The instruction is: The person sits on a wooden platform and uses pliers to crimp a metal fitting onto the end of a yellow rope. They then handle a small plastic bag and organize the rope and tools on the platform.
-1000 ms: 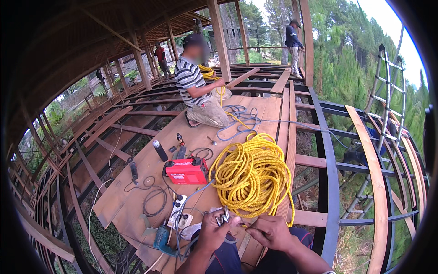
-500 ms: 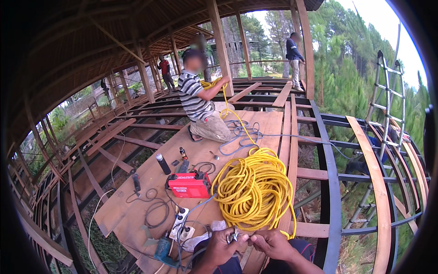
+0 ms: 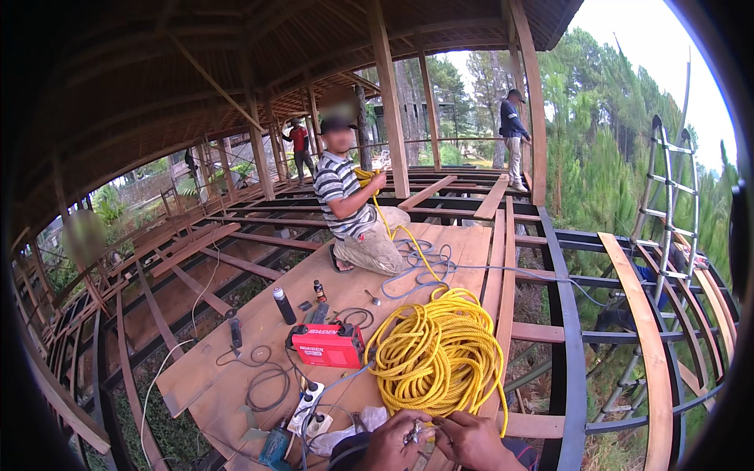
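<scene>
1. Head view: I have both hands low at centre, close together, at the near side of the yellow rope coil (image 3: 440, 361).
2. Left hand (image 3: 390, 443): narrow grip, fingers curled round small silvery metal pieces (image 3: 413, 431); too small for me to name their kind.
3. Right hand (image 3: 473, 443): fingertips bunched just beside those pieces; I cannot tell whether it holds anything.
4. Left of the hands I log 1 clear plastic bag (image 3: 331, 443), 1 white socket block (image 3: 319, 425) and 1 teal power tool (image 3: 275, 447); beyond, 1 red box-shaped machine (image 3: 323, 355) on wooden boards (image 3: 196, 392).
5. Farther off, 1 kneeling co-worker (image 3: 343, 196) holds rope running to the coil.
</scene>
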Tool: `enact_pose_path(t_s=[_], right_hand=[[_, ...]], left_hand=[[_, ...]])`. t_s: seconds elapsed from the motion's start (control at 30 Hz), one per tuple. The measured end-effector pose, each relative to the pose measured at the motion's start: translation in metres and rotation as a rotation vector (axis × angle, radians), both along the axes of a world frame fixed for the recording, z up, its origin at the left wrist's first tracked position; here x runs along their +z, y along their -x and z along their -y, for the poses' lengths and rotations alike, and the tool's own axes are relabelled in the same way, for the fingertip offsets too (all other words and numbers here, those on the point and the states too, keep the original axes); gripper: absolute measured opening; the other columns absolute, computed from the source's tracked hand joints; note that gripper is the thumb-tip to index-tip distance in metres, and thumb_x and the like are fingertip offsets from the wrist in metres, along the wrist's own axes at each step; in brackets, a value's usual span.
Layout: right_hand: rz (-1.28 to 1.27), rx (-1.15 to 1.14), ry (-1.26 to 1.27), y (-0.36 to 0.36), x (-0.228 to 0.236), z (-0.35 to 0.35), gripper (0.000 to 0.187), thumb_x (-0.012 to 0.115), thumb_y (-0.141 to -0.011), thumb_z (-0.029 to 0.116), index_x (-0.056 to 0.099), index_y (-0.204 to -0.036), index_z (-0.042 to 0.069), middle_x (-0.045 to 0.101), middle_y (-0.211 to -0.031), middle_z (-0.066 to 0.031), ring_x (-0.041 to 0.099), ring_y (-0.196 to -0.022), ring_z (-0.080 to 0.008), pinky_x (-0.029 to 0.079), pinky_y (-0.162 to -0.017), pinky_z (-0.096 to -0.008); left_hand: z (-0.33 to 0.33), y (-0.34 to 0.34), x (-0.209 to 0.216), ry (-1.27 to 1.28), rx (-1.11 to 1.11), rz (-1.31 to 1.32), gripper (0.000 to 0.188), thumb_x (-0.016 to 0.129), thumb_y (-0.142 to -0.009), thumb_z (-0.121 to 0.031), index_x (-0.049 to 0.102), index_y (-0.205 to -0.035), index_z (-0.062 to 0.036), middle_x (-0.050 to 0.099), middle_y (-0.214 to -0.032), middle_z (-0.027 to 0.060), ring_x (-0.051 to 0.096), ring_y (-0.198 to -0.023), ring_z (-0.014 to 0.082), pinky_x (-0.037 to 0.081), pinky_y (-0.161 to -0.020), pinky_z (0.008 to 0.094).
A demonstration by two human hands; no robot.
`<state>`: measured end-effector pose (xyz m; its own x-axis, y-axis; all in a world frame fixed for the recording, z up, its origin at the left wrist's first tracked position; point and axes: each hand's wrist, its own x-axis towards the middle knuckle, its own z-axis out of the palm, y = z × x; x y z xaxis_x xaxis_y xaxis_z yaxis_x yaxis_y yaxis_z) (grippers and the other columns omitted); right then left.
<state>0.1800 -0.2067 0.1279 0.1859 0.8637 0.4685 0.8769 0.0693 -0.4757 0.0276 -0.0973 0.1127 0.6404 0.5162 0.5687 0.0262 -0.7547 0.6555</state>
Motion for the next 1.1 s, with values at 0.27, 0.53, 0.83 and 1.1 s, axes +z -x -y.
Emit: enact_pose_path(t_s=[0.27, 0.53, 0.83, 1.1], right_hand=[[-0.048, -0.063, -0.241, -0.054, -0.007, 0.017, 0.015, 0.066, -0.089, 0.021, 0.065, -0.094, 0.007, 0.059, -0.07, -0.0092, 0.065, -0.06, -0.0296, 0.053, -0.054, -0.0414], [0.028, -0.198, -0.309, -0.124, -0.035, 0.089, 0.02, 0.064, -0.083, 0.022, 0.057, -0.084, 0.002, 0.061, -0.076, -0.0142, 0.065, -0.074, -0.0328, 0.052, -0.061, -0.0451], [-0.229, -1.236, 0.181, -0.397, 0.004, 0.265, 0.088, 0.056, -0.088, 0.004, -0.005, -0.144, -0.025, 0.067, -0.095, -0.0342, 0.069, -0.085, -0.0447, 0.056, -0.074, -0.0489], [-0.386, -0.501, 0.105, -0.266, -0.034, 0.087, 0.043, 0.067, -0.096, 0.018, 0.055, -0.134, 0.001, 0.065, -0.074, -0.0072, 0.059, -0.064, -0.0116, 0.049, -0.059, -0.0312]], left_hand=[[0.017, -0.073, 0.005, 0.663, 0.035, 0.124, 0.006, 0.063, -0.094, -0.007, 0.063, -0.097, -0.0025, 0.064, -0.081, 0.0051, 0.065, -0.065, 0.0135, 0.053, -0.054, 0.0238], [0.077, -0.14, -0.023, 0.614, -0.238, -0.12, 0.023, 0.062, -0.098, -0.024, 0.059, -0.09, -0.0022, 0.055, -0.07, 0.0002, 0.052, -0.06, 0.0101, 0.041, -0.051, 0.0258], [0.077, -0.13, 0.0, 0.549, -0.181, 0.034, 0.021, 0.065, -0.096, -0.02, 0.062, -0.1, -0.0003, 0.059, -0.075, 0.001, 0.053, -0.06, 0.01, 0.041, -0.051, 0.0246], [-0.056, -0.093, -0.022, 0.802, -0.061, 0.288, 0.019, 0.063, -0.099, -0.02, 0.051, -0.098, -0.0046, 0.054, -0.07, 0.0023, 0.041, -0.046, 0.0033, 0.037, -0.043, 0.0194]])
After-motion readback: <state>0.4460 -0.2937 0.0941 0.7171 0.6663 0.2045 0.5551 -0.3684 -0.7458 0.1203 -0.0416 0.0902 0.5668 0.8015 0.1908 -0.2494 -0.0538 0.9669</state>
